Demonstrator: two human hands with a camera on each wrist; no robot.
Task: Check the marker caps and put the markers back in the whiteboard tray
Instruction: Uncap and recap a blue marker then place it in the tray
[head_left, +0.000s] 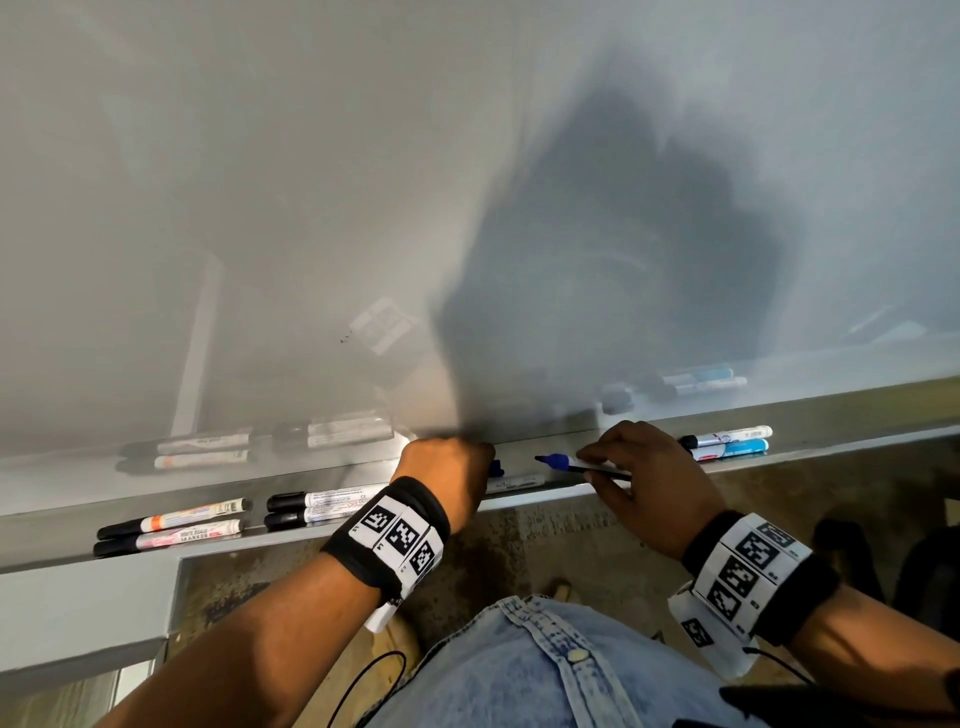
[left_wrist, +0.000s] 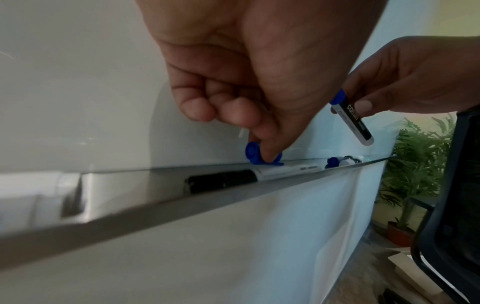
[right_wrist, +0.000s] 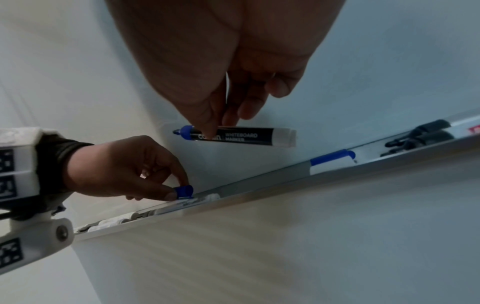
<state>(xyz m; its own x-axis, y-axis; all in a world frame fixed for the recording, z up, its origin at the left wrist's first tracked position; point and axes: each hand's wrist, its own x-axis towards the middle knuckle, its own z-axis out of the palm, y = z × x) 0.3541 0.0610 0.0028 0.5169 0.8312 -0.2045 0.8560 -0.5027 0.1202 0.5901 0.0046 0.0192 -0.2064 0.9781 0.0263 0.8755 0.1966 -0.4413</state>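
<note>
A big shiny white wall board (head_left: 260, 182) fills most of the view, with a dark shadow on it. Below is a rough, speckled brown floor (head_left: 545, 545). Off to one side stands a green leafy plant (left_wrist: 415, 164) in a red-brown pot (left_wrist: 398, 234) — next to a black chair back (left_wrist: 457, 185).

We wear black wristbands (head_left: 415, 525) with white square-code tags, thin black cables, and a pale denim shirt (head_left: 545, 670) at 6 o'clock.
</note>
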